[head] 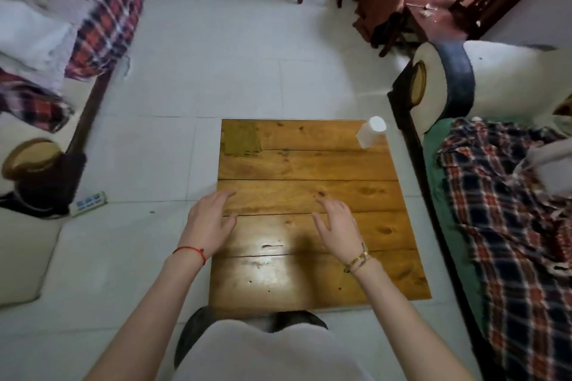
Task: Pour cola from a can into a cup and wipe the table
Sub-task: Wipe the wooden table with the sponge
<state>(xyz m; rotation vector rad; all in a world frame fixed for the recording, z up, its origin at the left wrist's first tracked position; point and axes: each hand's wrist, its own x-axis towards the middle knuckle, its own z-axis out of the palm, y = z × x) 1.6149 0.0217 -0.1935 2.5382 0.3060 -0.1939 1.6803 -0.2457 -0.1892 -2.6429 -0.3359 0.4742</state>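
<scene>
While no can shows anywhere in view, the other things for the job lie on the small wooden table (309, 164), so the pour looks not yet begun.

At the far left corner of the table lies a flat olive-green cloth (242, 141), spread out and apart from everything else. It looks soft and limp; it would likely bunch up under a palm, so pressing it flat or gathering it from the middle seems the easy way to take it for wiping.

Nearer the person, the left hand (208, 219) hovers over the table's left edge, fingers straight and loosely spread, holding nothing. A red string circles that wrist.

The right hand (337, 223) is just beside it over the middle boards, fingers also spread and relaxed, empty, with a gold-coloured bracelet on the wrist. Whether either palm touches the wood cannot be told.

At the far right corner stands a pale plastic cup (370, 132), upright, well apart from both hands. It looks thin, light and easy to tip or crush, so a gentle hold round its middle, or a steadying hand while pouring, would suit it. Whether it holds anything cannot be seen.
</scene>
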